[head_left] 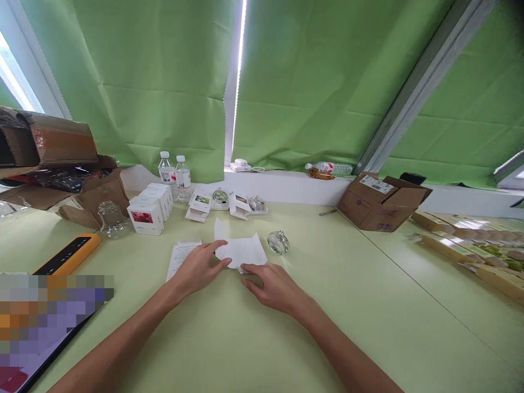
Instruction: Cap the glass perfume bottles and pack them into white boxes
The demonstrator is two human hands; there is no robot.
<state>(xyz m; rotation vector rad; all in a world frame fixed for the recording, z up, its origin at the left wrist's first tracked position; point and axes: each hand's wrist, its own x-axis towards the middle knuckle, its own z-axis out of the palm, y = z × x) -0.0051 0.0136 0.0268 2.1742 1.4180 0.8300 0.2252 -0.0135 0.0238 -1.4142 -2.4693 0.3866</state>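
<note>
A white sheet with upright flaps, looking like an unfolded small carton [244, 251], lies on the table in front of me. My left hand [201, 267] touches its left side, index finger and thumb spread apart. At its near edge, my right hand [272, 284] rests with the index fingertip on the white card and the thumb held away from it. Just right of the carton sits a shiny, clear round ornament [278, 242] with silvery parts. A printed leaflet [180, 257] is partly under my left hand.
Two opened small boxes [199, 206] with trays stand behind. White boxes [148, 215], a clear jar [112, 220] and water bottles [183, 179] are at left, near an orange-black power strip [67, 255]. A brown cardboard box [376, 203] stands back right; long trays [470, 254] lie far right.
</note>
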